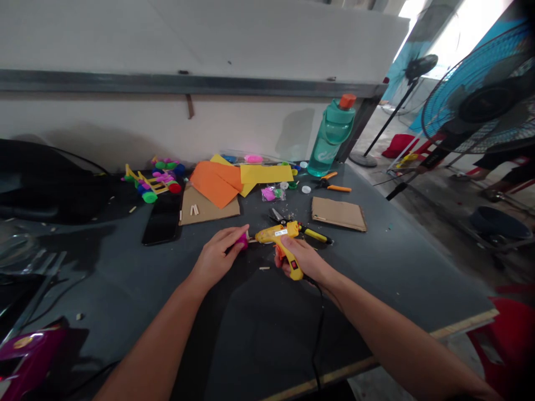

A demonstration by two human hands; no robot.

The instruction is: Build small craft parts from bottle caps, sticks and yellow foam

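My left hand [218,253] pinches a magenta bottle cap [243,240] between thumb and fingers. My right hand [304,257] is wrapped round the handle of a yellow hot glue gun [276,234], with fingers at its orange trigger. The gun's nozzle points left, right at the cap; whether it touches is too small to tell. A short wooden stick piece [264,268] lies on the table below the nozzle. Just behind the gun are dark scissors-like blades [276,215] and a yellow-and-black handled tool [316,234].
Cardboard pieces [339,214], orange paper [215,181], a black phone [161,220] and a colourful bottle-cap toy [152,181] lie around the hands. A teal bottle [330,139] and orange-handled pliers [337,187] are at the back right. The gun's cord [320,334] hangs toward the front edge.
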